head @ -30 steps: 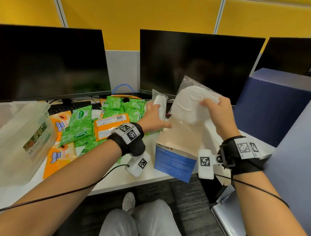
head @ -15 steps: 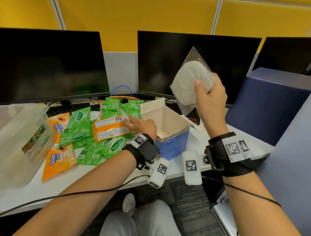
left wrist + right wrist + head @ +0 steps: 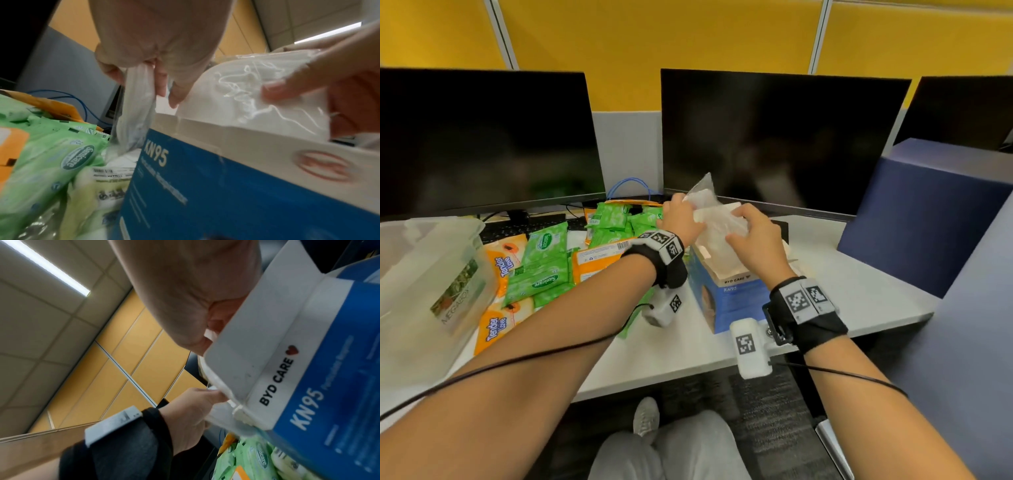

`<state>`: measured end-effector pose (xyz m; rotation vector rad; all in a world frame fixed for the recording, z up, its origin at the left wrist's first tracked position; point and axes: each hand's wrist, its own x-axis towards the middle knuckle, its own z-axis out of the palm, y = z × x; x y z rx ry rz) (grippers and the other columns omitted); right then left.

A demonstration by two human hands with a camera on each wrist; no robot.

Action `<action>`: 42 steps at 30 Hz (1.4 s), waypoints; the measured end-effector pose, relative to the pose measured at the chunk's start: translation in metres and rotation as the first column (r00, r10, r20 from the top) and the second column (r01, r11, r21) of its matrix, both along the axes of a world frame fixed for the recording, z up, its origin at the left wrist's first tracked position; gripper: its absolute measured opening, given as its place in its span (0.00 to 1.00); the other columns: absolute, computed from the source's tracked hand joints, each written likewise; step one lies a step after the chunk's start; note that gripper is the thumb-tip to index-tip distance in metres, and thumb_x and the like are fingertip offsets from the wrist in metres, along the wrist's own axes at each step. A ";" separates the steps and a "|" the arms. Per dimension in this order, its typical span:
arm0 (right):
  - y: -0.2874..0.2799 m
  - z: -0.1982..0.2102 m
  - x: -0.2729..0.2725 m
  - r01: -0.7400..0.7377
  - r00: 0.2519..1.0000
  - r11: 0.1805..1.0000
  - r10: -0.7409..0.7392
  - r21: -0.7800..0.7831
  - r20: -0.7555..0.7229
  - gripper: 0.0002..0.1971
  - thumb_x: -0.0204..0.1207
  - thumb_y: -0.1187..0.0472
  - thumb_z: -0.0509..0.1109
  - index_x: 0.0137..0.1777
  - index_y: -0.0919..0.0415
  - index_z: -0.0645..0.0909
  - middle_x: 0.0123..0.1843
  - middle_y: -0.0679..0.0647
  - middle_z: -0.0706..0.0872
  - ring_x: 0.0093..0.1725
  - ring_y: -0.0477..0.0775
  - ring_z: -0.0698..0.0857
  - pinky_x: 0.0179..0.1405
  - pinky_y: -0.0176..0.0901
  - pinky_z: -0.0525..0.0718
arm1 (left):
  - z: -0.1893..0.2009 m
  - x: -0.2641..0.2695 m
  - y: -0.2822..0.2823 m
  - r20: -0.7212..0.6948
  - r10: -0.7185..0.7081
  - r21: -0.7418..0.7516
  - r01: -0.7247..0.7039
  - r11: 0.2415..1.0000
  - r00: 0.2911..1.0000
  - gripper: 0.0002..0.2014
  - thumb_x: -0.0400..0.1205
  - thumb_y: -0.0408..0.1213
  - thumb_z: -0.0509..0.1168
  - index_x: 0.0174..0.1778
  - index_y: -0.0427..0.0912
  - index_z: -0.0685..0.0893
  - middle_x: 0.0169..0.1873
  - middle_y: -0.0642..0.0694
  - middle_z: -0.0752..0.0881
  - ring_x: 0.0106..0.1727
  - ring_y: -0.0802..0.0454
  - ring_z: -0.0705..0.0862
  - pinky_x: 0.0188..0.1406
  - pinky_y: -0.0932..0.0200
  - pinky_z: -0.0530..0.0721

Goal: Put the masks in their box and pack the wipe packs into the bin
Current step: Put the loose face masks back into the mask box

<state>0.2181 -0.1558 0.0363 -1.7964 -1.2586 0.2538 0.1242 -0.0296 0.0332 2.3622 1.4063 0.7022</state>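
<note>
The blue KN95 mask box (image 3: 726, 305) stands open on the desk in front of me. My right hand (image 3: 746, 233) holds a white mask in a clear bag (image 3: 717, 222) down in the box's opening, fingers spread over it (image 3: 273, 92). At the box's left top edge, my left hand (image 3: 681, 219) pinches a second bagged mask (image 3: 133, 105); it hangs outside the box wall, and its bag's corner sticks up (image 3: 702, 192). Green wipe packs (image 3: 544, 267) and orange wipe packs (image 3: 496, 325) lie in a heap left of the box. The clear plastic bin (image 3: 424, 291) stands at the far left.
Two dark monitors (image 3: 774, 137) stand along the back of the desk, with a keyboard (image 3: 527, 226) and a blue cable (image 3: 630, 185) behind the packs. A dark blue partition (image 3: 928, 212) borders the desk on the right. My knees show under the front edge.
My right hand has brought its bagged mask down from in front of the monitor onto the box opening. My left hand has moved from beside the box up to its top edge, still holding its mask.
</note>
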 end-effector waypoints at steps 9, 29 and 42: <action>-0.007 0.011 0.030 0.210 0.949 0.973 -0.179 -0.096 0.258 0.11 0.80 0.64 0.60 0.61 0.59 0.74 0.57 0.62 0.84 0.54 0.66 0.82 0.43 0.47 0.74 | 0.017 -0.003 -0.005 -0.238 0.048 0.035 -0.041 0.999 0.970 0.12 0.78 0.46 0.66 0.45 0.39 0.83 0.48 0.39 0.87 0.50 0.40 0.85 0.45 0.52 0.79; 0.016 -0.030 0.005 -0.146 0.989 0.930 0.144 -0.336 -0.032 0.11 0.81 0.54 0.62 0.60 0.56 0.70 0.44 0.54 0.82 0.42 0.53 0.80 0.36 0.41 0.75 | 0.032 -0.055 -0.026 0.164 -0.016 -0.078 0.029 0.997 0.986 0.09 0.80 0.36 0.67 0.36 0.35 0.82 0.36 0.44 0.81 0.41 0.47 0.78 0.36 0.59 0.74; 0.028 -0.022 0.012 -0.227 0.610 0.973 0.114 -0.035 -0.785 0.37 0.83 0.34 0.37 0.69 0.58 0.76 0.53 0.62 0.90 0.52 0.62 0.88 0.64 0.56 0.79 | 0.006 -0.011 -0.031 0.710 -0.002 -0.302 0.307 0.903 0.704 0.12 0.84 0.25 0.54 0.62 0.39 0.72 0.52 0.42 0.76 0.37 0.55 0.75 0.33 0.65 0.76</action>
